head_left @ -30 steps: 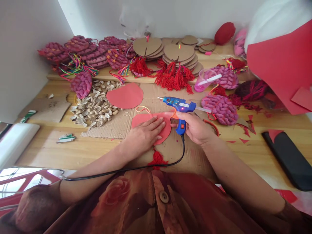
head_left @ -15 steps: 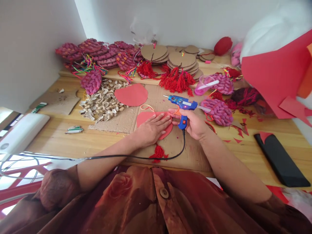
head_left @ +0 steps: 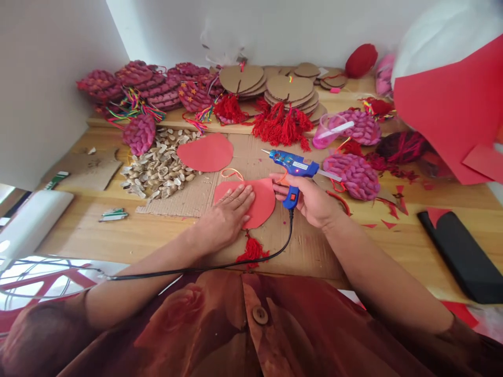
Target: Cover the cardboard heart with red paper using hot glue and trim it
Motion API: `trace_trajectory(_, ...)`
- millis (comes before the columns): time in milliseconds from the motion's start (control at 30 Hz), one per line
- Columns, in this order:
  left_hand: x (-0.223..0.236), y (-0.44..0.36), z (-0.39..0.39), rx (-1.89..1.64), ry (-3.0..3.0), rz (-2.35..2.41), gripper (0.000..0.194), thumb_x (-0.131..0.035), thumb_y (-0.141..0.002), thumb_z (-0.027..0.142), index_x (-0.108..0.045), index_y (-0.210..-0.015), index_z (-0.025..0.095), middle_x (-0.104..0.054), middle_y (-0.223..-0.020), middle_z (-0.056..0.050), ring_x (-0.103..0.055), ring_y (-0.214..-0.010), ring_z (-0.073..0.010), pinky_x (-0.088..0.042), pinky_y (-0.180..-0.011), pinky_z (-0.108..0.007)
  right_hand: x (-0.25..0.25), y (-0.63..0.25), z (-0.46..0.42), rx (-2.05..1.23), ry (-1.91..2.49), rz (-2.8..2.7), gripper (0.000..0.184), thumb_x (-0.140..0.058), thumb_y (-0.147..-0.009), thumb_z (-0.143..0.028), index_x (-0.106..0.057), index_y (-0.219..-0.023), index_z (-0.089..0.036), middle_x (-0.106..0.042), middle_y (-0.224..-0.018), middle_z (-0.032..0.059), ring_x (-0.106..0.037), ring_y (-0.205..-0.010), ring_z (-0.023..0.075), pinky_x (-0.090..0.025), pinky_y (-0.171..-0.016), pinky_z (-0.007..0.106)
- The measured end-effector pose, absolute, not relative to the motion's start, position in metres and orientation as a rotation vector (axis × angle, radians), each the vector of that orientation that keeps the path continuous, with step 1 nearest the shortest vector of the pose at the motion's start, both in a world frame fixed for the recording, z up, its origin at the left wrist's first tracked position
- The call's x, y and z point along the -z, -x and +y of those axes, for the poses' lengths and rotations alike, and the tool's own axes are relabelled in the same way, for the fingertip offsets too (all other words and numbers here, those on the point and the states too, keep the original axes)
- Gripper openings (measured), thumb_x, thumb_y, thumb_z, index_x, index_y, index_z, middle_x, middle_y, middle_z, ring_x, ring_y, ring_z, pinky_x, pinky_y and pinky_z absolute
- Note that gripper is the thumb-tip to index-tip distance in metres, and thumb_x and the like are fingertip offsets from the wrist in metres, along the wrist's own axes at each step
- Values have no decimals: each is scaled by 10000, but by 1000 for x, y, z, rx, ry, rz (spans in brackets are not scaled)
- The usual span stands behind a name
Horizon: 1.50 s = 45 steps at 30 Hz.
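My left hand (head_left: 228,217) lies flat with fingers stretched over a round red paper piece (head_left: 261,204) on the cardboard sheet (head_left: 306,246). A yellow-orange cord loop (head_left: 232,173) sticks out at the paper's top, and a red tassel (head_left: 251,249) hangs from its bottom edge. In my right hand (head_left: 314,201) is a blue hot glue gun (head_left: 294,166), gripped by its handle. Its nozzle points left, above the paper, and a clear glue stick shows at its rear. Another red paper piece (head_left: 206,152) rests just beyond, beside the peanut shells (head_left: 161,167).
Braided pink pieces (head_left: 141,78) and cardboard discs with red tassels (head_left: 291,89) are stacked at the back. A pink cup (head_left: 328,133) stands right of centre. A black case (head_left: 458,256) lies at the right. The glue gun's cord (head_left: 196,268) crosses my left forearm.
My left hand has slid left across the red paper, uncovering its right part. My right hand keeps the glue gun in nearly the same place. The view has shifted slightly.
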<state>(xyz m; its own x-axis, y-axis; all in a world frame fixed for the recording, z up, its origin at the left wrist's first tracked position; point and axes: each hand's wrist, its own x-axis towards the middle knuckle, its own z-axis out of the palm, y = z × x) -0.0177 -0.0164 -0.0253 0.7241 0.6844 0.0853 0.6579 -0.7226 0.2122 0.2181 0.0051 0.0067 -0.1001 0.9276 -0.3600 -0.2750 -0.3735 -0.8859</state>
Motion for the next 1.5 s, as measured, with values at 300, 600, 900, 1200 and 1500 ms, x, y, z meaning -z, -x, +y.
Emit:
trace_trajectory(300,25,-3,-1,-188,-2778,858,549,-298,-1058,250,-310,-1566,40,-277,-1653,-193,-95,-1576,-252,-195,-1280,-477,-1,-222,11,-1673,1229,-851,232,-651,-873,-363,-796,-1021,-259,-746,-1241,40,-710,-1121,236,-587,-934,350)
trace_trajectory(600,23,-16,-3,-227,-2724,909,538,-348,-1058,311,-362,-1563,125,-298,-1655,-121,-173,-1569,-251,-181,-1275,-488,7,-222,12,-1600,1245,-986,253,-671,-859,-405,-799,-1028,-266,-777,-1167,28,-721,-1102,224,-581,-909,320)
trace_trajectory(900,17,35,-29,-899,-2322,1338,467,-582,-959,244,-568,-1413,138,-582,-1471,-147,-524,-1394,-260,-420,-1185,-482,-1,-217,7,-1597,1261,-889,196,-705,-829,-351,-800,-955,-234,-794,-1097,60,-741,-1047,234,-599,-912,342)
trace_trajectory(1200,16,56,-13,-959,-1523,1536,713,-819,-694,246,-597,-1369,186,-717,-1106,-85,-686,-711,-131,-624,-708,-327,1,-220,7,-1601,1262,-869,173,-701,-827,-342,-788,-923,-228,-784,-1121,85,-710,-1139,277,-599,-942,393)
trace_trajectory(1500,17,59,-6,-969,-1472,1540,670,-752,-747,245,-576,-1390,184,-689,-1091,-71,-702,-704,-123,-609,-697,-289,-2,-222,4,-1649,1250,-797,201,-674,-847,-344,-798,-958,-231,-768,-1176,70,-712,-1125,247,-556,-1011,383)
